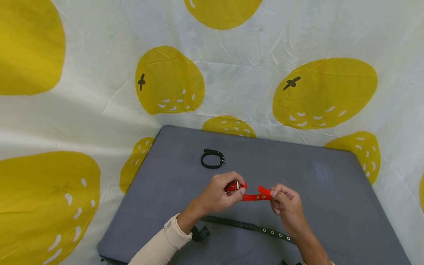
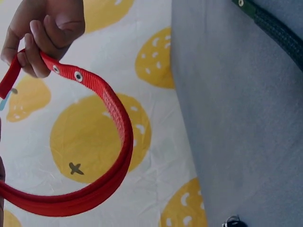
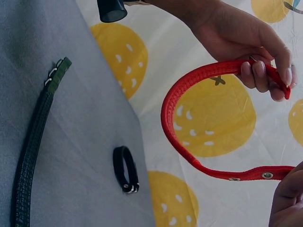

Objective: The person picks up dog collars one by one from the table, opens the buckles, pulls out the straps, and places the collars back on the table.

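Note:
A red collar (image 1: pixel 253 197) with metal eyelets and a buckle is stretched between both hands above the grey surface. My left hand (image 1: pixel 220 193) grips its buckle end, fingers and thumb curled round it. Opposite, my right hand (image 1: pixel 288 204) pinches the eyelet end between thumb and fingers, with a short red tip poking out toward the left. The band of the collar (image 3: pixel 173 127) bows into a wide open loop in the right wrist view. In the left wrist view, two eyelets show close to the right hand (image 2: pixel 57 33).
A black collar (image 1: pixel 212 167), buckled into a ring, lies farther back on the grey padded surface (image 1: pixel 298 165). Below the hands lies a long dark strap (image 1: pixel 238 223) with eyelets. A white cloth (image 1: pixel 238 81) printed with yellow fruit hangs behind and at the sides.

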{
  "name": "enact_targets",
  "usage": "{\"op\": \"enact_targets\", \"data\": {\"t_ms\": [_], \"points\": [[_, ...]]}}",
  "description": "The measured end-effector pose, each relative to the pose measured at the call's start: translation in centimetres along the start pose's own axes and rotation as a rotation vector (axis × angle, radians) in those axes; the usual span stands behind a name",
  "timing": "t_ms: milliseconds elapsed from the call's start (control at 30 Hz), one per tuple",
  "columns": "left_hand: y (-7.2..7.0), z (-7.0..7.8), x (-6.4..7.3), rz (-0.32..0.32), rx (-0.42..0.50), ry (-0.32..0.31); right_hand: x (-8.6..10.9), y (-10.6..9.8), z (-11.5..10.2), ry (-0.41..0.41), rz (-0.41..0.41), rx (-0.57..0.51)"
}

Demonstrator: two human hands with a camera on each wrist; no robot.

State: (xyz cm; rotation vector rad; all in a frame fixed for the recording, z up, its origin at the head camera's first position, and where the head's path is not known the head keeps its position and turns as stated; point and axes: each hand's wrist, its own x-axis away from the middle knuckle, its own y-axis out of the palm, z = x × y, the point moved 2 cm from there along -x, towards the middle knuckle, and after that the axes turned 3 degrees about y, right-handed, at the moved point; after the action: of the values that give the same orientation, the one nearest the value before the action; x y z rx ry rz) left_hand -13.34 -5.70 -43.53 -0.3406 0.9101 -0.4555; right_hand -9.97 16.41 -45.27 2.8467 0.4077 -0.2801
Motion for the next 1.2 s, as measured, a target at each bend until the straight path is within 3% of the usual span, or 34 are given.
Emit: {"op": "enact_targets", "data": {"t_ms": [167,300,400,600,733,800,900,1100,1200], "points": [[-0.2,-0.4,0.1,-0.015,-0.019,-0.068,0.1,-0.1,0.0,-0.01,0.095,-0.033],[-0.1,-0.7,0.1,0.019,-0.067,-0.09,0.4,-0.4,0.3,-0.042,0.104,-0.048],[-0.1,-1.0,0.2,0.079,-0.139,-0.078,0.6,-0.7,0.6,-0.101,0.111,-0.083],[-1.0,-2.1,1.0,0.227,-0.368,-0.05,0.8,-1.4,0.7,-0.291,0.202,-0.084],[-2.3,-3.0,2.0,0.355,-0.495,-0.105,0.6,-2.5,0.7,-0.255,0.318,-0.008],[-2.9,-3.5,2.5,0.394,-0.537,-0.166,0.6,-3.2,0.8,-0.196,0.377,0.055],[-3.7,-4.2,3.4,0.403,-0.585,-0.266,0.8,-4.4,0.9,-0.11,0.458,0.174],[-4.9,-5.7,5.5,0.335,-0.555,-0.494,1.9,-7.2,1.8,0.037,0.529,0.778],[-5.4,-6.4,6.5,0.286,-0.509,-0.584,2.4,-8.7,2.8,0.074,0.513,0.977]]}}
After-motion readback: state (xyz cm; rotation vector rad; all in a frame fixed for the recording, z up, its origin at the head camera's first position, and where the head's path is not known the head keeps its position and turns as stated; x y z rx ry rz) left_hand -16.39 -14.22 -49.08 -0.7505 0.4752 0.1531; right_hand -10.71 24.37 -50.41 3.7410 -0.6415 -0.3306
